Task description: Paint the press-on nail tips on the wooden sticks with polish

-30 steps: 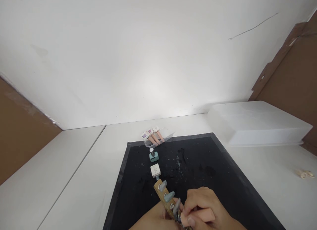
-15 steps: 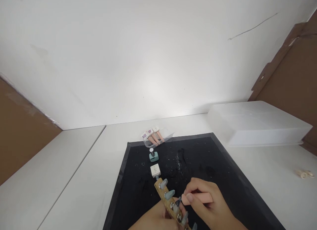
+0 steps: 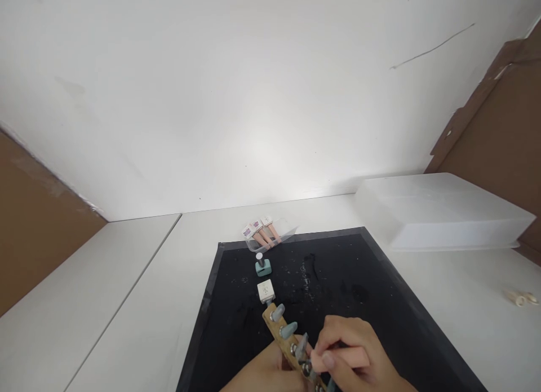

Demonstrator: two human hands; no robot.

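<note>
Right hand (image 3: 359, 352), low in the frame, pinches a pink block (image 3: 344, 358) between thumb and fingers, its near end pressed against one of the grey-blue nail tips (image 3: 302, 345) standing on a wooden strip (image 3: 282, 338). Left hand (image 3: 270, 372), only partly in view at the bottom edge, is closed around the lower part of that strip and holds it tilted, its far end pointing up and left over a black mat (image 3: 338, 279). More nail tips (image 3: 289, 329) stand along the strip above the one being touched.

Just beyond the strip's far end, a small white cube (image 3: 265, 291) sits on the mat, and past it a teal holder (image 3: 262, 266) with a pale tip on top. At the mat's far edge lies a clear packet of pink sticks (image 3: 262, 235). The mat lies on a white table (image 3: 127, 302). Well to the right rests a translucent plastic lid (image 3: 439, 212), and near the right edge lie small pale pieces (image 3: 522, 297).
</note>
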